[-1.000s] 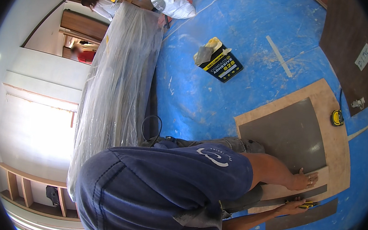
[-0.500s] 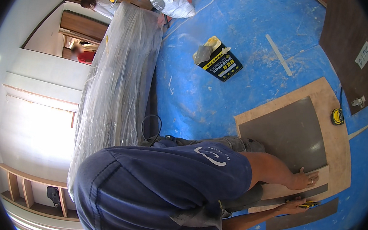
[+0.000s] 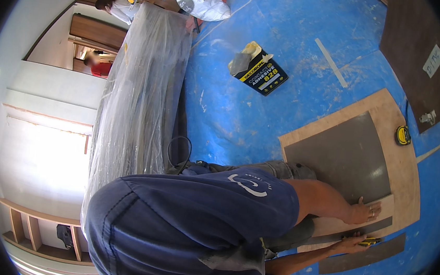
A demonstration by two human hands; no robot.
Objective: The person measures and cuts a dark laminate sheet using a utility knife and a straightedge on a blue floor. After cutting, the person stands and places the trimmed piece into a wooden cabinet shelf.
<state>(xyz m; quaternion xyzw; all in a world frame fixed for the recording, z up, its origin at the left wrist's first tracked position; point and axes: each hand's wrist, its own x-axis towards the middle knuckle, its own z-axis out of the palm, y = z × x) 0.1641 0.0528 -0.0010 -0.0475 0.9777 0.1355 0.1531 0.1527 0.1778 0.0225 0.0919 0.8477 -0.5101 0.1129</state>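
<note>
My left hand [image 3: 364, 212] lies flat, fingers stretched, on a pale wooden strip [image 3: 330, 227]. This strip rests across a dark grey sheet [image 3: 341, 153], which lies on a larger plywood board [image 3: 407, 193]. My right hand [image 3: 351, 244] is closed around a yellow-and-black utility knife [image 3: 369, 242], close to the strip's lower side. The knife's blade is too small to make out. A narrow band of the dark sheet shows between my hands. Beyond my right hand, a separate dark offcut [image 3: 364, 257] lies on the blue floor sheet.
A yellow-and-black tape measure [image 3: 403, 135] sits at the board's edge. A square black tin [image 3: 264, 76] with a grey scraper [image 3: 241, 62] on top stands on the blue sheet [image 3: 222, 111]. A brown panel [image 3: 418, 55] lies upper right; plastic-wrapped furniture [image 3: 140, 94] is left. Two people are farther off.
The whole view has shifted slightly up and left. My left hand stays pressed on the strip, and my right hand with the utility knife has barely moved.
</note>
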